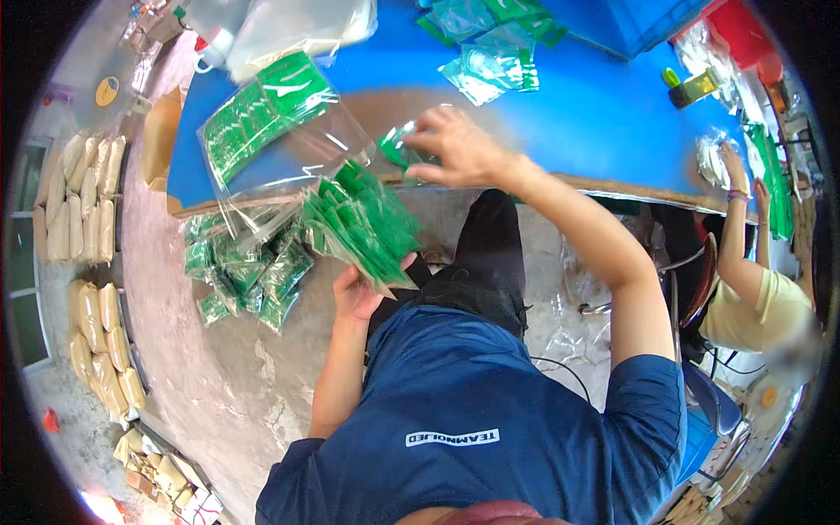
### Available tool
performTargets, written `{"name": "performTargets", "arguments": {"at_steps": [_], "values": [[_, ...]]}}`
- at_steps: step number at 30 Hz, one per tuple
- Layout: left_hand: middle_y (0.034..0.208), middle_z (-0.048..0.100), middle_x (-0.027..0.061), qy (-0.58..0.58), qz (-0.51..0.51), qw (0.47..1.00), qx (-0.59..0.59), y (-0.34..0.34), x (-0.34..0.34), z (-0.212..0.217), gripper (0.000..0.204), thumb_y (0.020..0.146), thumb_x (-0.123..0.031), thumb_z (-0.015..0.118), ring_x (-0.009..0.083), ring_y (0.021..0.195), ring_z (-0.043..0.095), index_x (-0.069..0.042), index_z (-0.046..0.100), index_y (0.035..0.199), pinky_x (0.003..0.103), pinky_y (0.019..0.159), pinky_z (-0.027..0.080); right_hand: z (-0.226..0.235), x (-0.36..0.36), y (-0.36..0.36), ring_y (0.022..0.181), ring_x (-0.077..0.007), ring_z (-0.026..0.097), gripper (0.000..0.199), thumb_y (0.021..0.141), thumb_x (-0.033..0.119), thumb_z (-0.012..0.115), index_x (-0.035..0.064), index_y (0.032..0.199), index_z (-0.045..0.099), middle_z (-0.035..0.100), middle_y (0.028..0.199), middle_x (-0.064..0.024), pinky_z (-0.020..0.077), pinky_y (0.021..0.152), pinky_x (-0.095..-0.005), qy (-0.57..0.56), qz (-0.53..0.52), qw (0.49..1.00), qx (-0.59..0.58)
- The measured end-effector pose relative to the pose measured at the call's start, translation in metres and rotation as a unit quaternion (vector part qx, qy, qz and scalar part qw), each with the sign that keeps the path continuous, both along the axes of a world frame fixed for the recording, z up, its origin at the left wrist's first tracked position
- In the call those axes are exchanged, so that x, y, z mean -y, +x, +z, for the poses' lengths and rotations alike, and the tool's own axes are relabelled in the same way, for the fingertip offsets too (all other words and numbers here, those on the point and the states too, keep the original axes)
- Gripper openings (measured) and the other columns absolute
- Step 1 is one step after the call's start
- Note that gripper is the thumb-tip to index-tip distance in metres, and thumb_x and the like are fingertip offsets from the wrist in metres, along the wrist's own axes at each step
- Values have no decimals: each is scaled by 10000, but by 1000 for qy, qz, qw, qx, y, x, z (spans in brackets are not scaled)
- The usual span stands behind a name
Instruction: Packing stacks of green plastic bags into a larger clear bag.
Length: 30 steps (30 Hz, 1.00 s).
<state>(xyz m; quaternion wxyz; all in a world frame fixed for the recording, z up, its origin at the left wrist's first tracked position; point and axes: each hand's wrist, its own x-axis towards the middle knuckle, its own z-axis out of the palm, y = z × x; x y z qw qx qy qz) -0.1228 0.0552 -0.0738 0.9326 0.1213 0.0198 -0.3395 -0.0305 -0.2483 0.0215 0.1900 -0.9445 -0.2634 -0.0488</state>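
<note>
My left hand (353, 296) grips a fanned stack of flat green plastic packets (367, 229) from below, in front of the table edge. Over the near part of the blue table (385, 87), my right hand (459, 147) reaches leftward, thumb and fingers apart. Just by its fingertips lies a small green and clear packet (395, 149); whether they touch it is unclear. Left of that, a large clear bag (337, 131) with a block of green packets (267, 114) inside hangs partly over the table edge.
A heap of green packets (254, 271) sits below the table's left edge. Farther back on the table are loose green packets (494, 61) and a blue bin (634, 26). A co-worker (752, 306) sits at the right. Filled tan sacks (83, 197) are stacked at the left.
</note>
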Motion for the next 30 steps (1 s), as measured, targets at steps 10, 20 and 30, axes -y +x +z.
{"name": "performTargets", "arguments": {"at_steps": [10,20,30], "values": [[1353,595,86,99,8,994,-33,26,38,-8,637,812,-70,762,267,1269,549,-52,506,1395,461,1110,418,-11,4,-33,789,-370,654,324,885,126,651,-4,1182,640,659,876,-202,512,730,-462,127,-138,982,-22],[1356,569,59,170,-12,985,-4,31,62,-1,661,823,-49,732,261,1270,545,-90,458,1423,474,1081,456,-11,16,-14,749,-324,641,361,892,291,720,-7,1080,643,663,859,-179,511,697,-418,116,-254,955,-103],[1333,589,90,239,3,969,69,26,69,50,626,879,-159,743,236,1224,577,-41,450,1419,423,1026,486,80,-20,-52,533,-118,565,134,970,141,643,23,1013,596,644,719,-57,440,474,-301,480,-277,832,18]]}}
